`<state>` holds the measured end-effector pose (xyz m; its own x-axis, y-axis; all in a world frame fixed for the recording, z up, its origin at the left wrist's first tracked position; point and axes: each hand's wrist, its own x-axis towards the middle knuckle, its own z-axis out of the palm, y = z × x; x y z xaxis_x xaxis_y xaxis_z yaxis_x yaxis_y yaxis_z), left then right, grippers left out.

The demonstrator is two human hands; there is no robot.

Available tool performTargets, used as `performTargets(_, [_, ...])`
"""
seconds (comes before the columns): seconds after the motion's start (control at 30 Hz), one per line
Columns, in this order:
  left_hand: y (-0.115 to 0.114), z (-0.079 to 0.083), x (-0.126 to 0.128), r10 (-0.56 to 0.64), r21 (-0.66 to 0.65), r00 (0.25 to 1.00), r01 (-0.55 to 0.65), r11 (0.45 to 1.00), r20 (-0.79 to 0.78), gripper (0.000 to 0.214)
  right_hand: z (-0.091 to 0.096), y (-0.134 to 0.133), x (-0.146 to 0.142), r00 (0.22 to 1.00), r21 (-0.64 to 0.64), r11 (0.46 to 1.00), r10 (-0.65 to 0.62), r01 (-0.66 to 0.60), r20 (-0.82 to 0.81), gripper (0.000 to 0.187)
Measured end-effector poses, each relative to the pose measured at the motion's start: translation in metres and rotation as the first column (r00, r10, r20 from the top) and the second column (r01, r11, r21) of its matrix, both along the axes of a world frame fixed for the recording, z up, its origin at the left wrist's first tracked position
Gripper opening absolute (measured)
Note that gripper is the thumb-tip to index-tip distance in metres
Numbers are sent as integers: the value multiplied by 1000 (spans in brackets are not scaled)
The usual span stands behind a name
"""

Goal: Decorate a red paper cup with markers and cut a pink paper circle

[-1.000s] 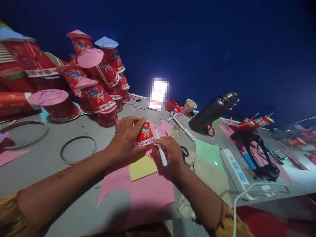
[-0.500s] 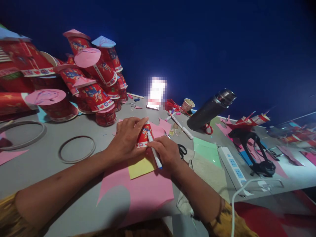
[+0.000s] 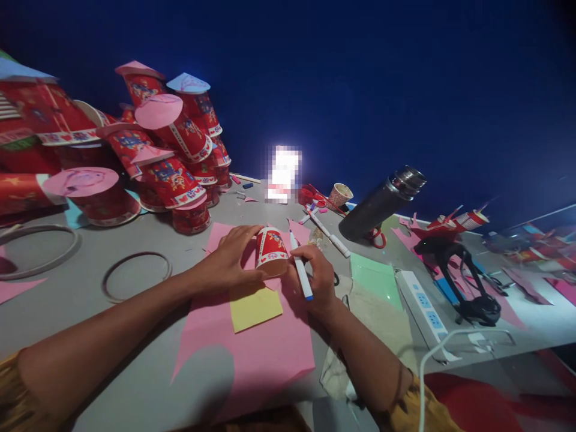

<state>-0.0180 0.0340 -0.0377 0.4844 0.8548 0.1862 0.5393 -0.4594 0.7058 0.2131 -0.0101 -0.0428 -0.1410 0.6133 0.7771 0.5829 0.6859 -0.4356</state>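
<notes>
A small red paper cup (image 3: 271, 248) stands upside down on a pink paper sheet (image 3: 252, 348) on the grey table (image 3: 112, 336). My left hand (image 3: 229, 261) presses against the cup's left side, fingers curled around it. My right hand (image 3: 315, 276) pinches a white marker with a blue cap (image 3: 301, 273), its tip beside the cup's right side. A yellow paper square (image 3: 255, 308) lies on the pink sheet just in front of the cup.
A heap of red cups with paper discs (image 3: 166, 150) fills the far left. Two rings (image 3: 135, 276) lie on the left. A dark flask (image 3: 382, 204), green sheet (image 3: 375, 276), power strip (image 3: 423, 312), black scissors (image 3: 336, 279) and black stand (image 3: 468, 282) sit to the right.
The cup has shifted slightly right and my left fingers have moved from its top to its left side. The marker has swung from the cup's front to its right side.
</notes>
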Motion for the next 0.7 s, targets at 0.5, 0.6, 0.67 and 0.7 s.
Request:
performTargets(0.5, [-8,4,12,193,141,960,-224,964,201,77,25,-16,6,991,-24,991,133,-133,-7,20])
performTargets(0.6, [-7,1,11,165,219,971,-201,955,172,79,24,-17,2,990,-7,991,137,-137,19,11])
performTargets(0.67, [-6,-1,10,144,254,977,-181,950,160,80,22,-16,1,992,-8,992,128,-128,16,9])
performTargets(0.7, [-6,-1,9,134,267,979,-173,948,157,80,21,-16,1,992,-13,992,125,-125,12,10])
